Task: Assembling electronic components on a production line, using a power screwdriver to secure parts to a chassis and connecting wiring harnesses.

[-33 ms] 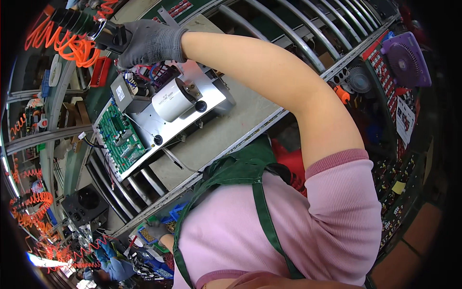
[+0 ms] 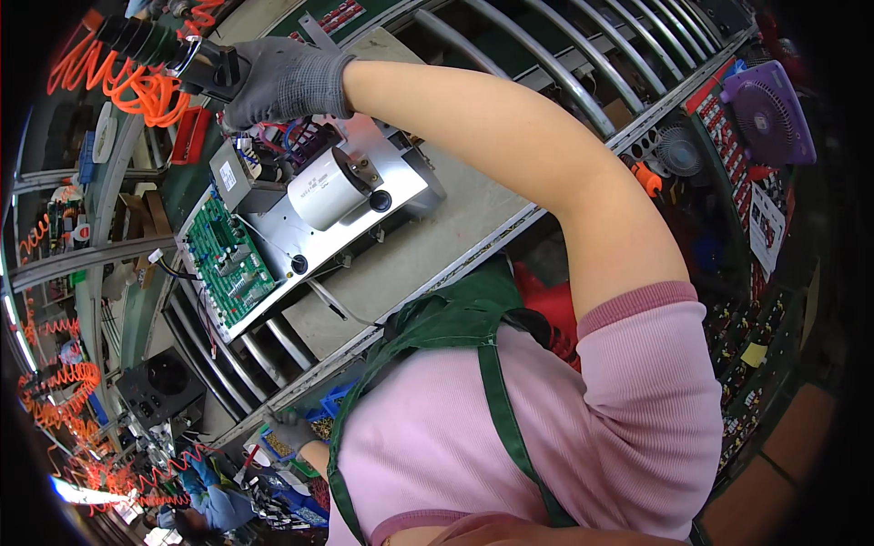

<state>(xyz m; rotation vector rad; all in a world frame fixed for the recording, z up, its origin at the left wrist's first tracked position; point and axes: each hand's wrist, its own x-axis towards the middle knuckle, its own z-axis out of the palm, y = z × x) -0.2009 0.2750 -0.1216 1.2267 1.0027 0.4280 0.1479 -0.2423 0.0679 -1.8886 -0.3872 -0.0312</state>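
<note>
My right hand, in a grey glove, is closed around a black power tool at the upper left; its tip is not clear. Below the hand is a metal plate assembly. It carries a large white cylinder, a green circuit board, a grey metal box and several coloured wires. My left hand, also gloved, is low at the left, over small parts bins with brass-coloured pieces. Its fingers are too small and dim to read.
Metal rollers run along the far side of the bench. Orange coiled hoses hang at the upper left. A purple fan stands at the right. Beyond the bins, at the lower left, a person in blue is present.
My left hand has risen slightly and moved a little left over the parts bins. My right hand, the tool and the assembly look unmoved.
</note>
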